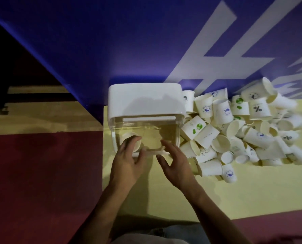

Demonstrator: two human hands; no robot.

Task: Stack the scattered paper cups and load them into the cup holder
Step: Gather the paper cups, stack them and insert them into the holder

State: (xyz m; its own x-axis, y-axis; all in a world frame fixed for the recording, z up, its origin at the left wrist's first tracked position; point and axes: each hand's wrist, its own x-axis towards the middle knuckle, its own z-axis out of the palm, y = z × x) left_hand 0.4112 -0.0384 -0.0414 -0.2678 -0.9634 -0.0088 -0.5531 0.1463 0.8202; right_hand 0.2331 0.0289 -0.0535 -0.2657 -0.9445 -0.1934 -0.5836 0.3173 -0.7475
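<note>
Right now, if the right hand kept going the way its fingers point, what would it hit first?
Probably the cup holder: the right hand points at its clear front wall and looks almost touching it, though depth is unclear.

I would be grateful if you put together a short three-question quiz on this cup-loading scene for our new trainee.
1. True or false: the loose paper cups are heaped to the left of the cup holder.
2. Multiple choice: which hand is nearer the heap? A) the left hand B) the right hand C) both are equally near.
3. Fill in the blank: the cup holder has a clear body and a ____ top.

Key: 1 false, they lie to its right; 2 B; 3 white.
</note>
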